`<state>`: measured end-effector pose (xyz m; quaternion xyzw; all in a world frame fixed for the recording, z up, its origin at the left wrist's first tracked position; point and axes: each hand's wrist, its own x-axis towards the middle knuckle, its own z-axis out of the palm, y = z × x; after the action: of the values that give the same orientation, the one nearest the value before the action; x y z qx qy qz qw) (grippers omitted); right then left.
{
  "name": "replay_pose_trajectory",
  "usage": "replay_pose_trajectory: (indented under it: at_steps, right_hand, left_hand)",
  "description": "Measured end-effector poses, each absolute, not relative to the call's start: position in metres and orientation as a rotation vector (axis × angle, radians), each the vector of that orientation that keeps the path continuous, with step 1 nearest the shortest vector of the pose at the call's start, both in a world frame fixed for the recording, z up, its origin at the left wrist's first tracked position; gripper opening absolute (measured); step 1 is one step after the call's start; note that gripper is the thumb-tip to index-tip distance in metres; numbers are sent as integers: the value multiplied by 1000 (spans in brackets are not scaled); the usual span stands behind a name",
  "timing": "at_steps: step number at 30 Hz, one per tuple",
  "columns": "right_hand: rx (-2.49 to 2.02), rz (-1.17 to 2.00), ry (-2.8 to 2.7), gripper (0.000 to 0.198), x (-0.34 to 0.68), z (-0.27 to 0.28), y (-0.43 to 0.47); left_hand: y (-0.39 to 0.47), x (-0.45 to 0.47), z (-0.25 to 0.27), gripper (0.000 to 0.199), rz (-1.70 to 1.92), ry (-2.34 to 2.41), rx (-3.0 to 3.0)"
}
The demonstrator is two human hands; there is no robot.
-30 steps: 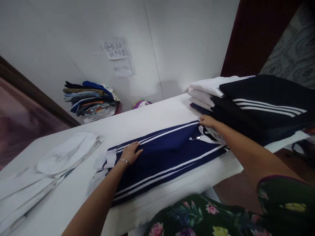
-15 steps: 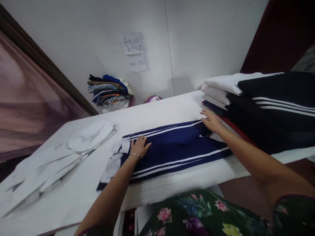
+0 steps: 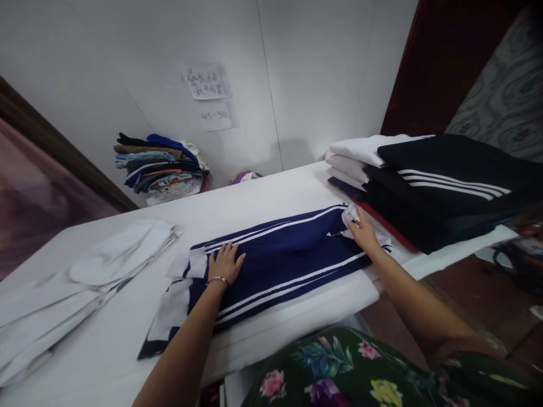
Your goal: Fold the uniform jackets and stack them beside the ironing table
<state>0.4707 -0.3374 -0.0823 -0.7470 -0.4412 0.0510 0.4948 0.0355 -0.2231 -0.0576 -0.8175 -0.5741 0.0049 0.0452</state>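
Note:
A navy garment (image 3: 284, 249) with white stripes along both long edges lies folded into a long strip on the white table. Its left end shows white and grey fabric parts. My left hand (image 3: 224, 264) rests flat on the garment near that end, fingers spread, a bracelet at the wrist. At the other end my right hand (image 3: 363, 230) pinches a piece of the garment's pale fabric (image 3: 350, 215) between thumb and fingers. Part of that end is hidden by my right hand and forearm.
Folded clothes (image 3: 449, 164), black and white, are stacked at the table's right. Loose white garments (image 3: 106, 271) lie on the left of the table (image 3: 271, 195). Another clothes pile (image 3: 163, 164) stands by the wall beyond the far edge, under paper notes (image 3: 210, 85).
My right hand has closed on the pale fabric at the garment's right end and turned it up. The left hand stays on the garment. The view has shifted to the right.

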Motion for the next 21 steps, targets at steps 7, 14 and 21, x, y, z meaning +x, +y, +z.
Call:
replay_pose_trajectory:
  at_steps: [7,14,21]
  right_hand:
    - [-2001,274,-1589,60,443,-75,-331]
    - [-2041,46,-1786,48,428,-72,-342]
    - [-1660,-240,-1667,42,398,-48,-350]
  left_hand:
    - [-224,36,-56,54,17,-1754,-2500]
    - [-224,36,-56,54,-6,-1771,-2505]
    - [-225,37,-57,54,-21,-1777,-2500]
